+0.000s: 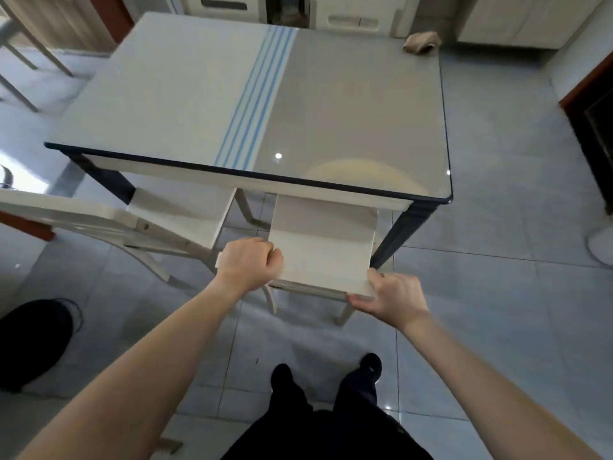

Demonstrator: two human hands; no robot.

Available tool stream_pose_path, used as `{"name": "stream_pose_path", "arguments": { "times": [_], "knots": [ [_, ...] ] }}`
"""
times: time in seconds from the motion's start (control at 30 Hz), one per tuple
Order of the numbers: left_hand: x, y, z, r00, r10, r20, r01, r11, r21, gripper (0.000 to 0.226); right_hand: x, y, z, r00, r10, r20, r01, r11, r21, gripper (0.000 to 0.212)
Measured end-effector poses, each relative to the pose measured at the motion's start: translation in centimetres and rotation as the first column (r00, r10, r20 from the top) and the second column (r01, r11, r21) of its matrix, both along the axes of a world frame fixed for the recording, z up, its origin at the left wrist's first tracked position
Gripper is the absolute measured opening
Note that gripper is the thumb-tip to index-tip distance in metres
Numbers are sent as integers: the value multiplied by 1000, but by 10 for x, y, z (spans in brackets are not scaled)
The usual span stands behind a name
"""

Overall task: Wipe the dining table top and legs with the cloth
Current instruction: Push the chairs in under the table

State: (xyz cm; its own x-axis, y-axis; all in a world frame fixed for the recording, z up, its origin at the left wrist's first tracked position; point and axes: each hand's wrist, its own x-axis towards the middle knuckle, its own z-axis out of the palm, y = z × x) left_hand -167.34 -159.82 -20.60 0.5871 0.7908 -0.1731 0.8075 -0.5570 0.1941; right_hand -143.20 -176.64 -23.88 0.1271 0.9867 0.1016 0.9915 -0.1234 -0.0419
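The grey tiled floor (497,293) fills most of the view, and its shine makes the far parts a little hard to read. On it stands the dining table (348,111), with a glossy top, one pale half and one grey half, and blue stripes between them. Its far edge is close to the white cabinets (348,14), which are cut off by the top of the picture. Of the table's supports I can see only the dark near right leg (404,234) and the near left leg (109,180); the far ones are hidden by the top. A white stool (321,247) is half under the near edge of the table, and beside it, to the left, is a second white seat (179,214) (its frame runs out of the picture, so I cannot tell its full shape). A black round object (30,343) lies at the left border, partly cut off. The left hand (250,267) grasps the left edge of the stool with curled fingers, whose tips are hidden. The right hand (394,300) grasps the near right corner of the stool, thumb on top. The cloth (422,42), beige and crumpled, lies on the far right corner of the table, well apart from both hands.
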Motion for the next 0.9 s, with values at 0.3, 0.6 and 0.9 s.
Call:
{"name": "stream_pose_path", "arguments": {
  "times": [0.3,0.6,0.9],
  "knots": [
    [51,22,10,1000,28,6,-29,999,23,44,61,41,13,998,11,64,-14,999,32,69],
    [29,58,1,999,26,-45,-25,1000,3,39,29,63,-10,999,-13,32,9,994,107,63],
    [82,50,2,999,43,7,-43,999,32,43,99,83,-8,992,-10,127,-5,993,120,62]
  ]
}}
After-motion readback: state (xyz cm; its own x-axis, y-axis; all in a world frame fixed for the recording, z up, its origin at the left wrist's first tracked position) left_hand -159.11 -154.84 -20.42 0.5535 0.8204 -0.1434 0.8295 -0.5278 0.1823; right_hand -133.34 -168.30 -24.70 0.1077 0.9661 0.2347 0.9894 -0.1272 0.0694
